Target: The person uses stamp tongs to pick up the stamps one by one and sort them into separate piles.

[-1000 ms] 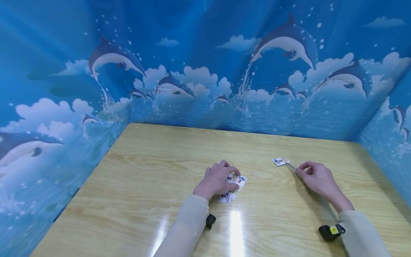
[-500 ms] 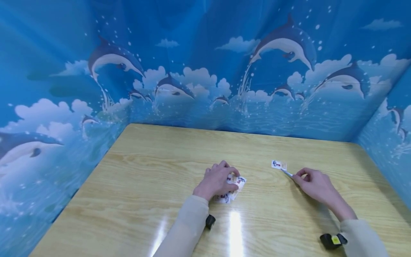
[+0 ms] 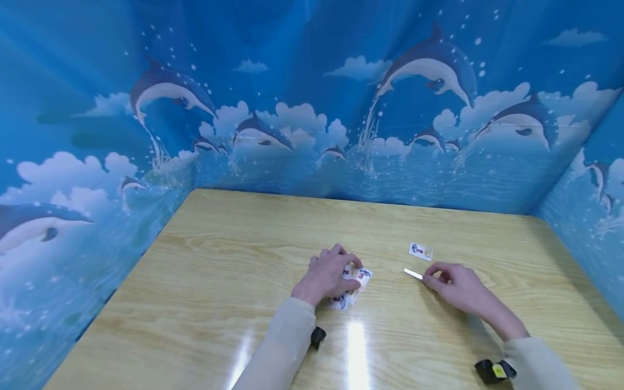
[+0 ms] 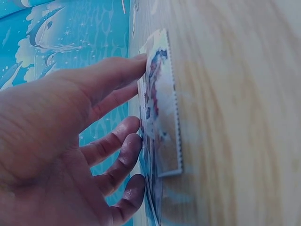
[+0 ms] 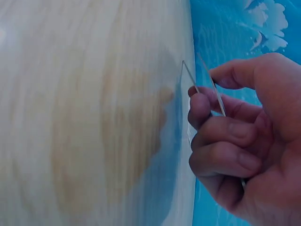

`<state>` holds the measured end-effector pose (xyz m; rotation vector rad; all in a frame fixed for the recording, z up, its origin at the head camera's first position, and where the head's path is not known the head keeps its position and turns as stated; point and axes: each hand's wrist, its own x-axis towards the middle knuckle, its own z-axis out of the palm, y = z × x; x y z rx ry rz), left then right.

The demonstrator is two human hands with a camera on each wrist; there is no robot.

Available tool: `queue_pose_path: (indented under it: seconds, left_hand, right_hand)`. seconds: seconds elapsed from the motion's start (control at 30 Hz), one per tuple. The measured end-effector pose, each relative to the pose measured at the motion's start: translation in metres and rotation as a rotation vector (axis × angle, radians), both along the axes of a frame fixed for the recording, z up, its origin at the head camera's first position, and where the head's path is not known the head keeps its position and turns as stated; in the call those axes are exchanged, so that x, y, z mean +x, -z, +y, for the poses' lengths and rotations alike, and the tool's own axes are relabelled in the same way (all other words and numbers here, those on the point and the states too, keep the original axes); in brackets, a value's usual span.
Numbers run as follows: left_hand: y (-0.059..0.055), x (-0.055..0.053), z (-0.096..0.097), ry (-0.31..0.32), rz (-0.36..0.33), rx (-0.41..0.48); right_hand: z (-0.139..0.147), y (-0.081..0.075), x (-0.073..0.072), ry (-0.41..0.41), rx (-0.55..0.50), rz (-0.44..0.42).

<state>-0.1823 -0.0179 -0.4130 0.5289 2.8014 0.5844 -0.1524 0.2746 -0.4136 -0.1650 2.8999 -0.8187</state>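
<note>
Several small printed stamps (image 3: 363, 277) with toothed edges lie overlapping on the table beneath my left hand (image 3: 327, 275). In the left wrist view, its fingertips and thumb rest against the top stamp (image 4: 162, 117) and the edges of those below. The palm stays raised off the table. Partly, the pile is covered by the fingers. My right hand (image 3: 460, 287) pinches a pair of metal tweezers (image 3: 413, 274) pointing left, with nothing at the tips. The right wrist view shows the two tweezer arms (image 5: 215, 92) spread apart. A single stamp (image 3: 421, 251) lies flat just beyond the tweezers.
The wood-grain table (image 3: 244, 238) ends at a blue dolphin-print curtain (image 3: 302, 135) at the back and sides. Black devices (image 3: 489, 371) are strapped at the wrists. Light reflects off the table near the front.
The right hand has drawn the tweezers toward the body and left, away from the single stamp, which now lies free and slightly turned. The left hand has kept its place on the pile.
</note>
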Motion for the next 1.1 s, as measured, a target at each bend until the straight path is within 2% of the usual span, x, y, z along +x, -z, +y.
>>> queue_pose_path:
  seconds: [0.1, 0.37, 0.87, 1.1]
  left_hand:
    - [0.000, 0.000, 0.001, 0.000, -0.003, -0.001]
    - [0.000, 0.000, 0.000, -0.002, 0.002, -0.003]
    - [-0.001, 0.001, 0.000, 0.001, 0.014, -0.022]
    - [0.000, 0.000, 0.000, 0.007, 0.014, -0.028]
  right_hand:
    - [-0.007, 0.002, 0.000, -0.036, -0.017, 0.017]
    - [-0.023, 0.002, -0.004, -0.122, -0.066, -0.014]
    - [-0.043, 0.002, -0.006, -0.265, -0.114, 0.064]
    - [-0.049, 0.005, -0.008, -0.289, -0.120, 0.061]
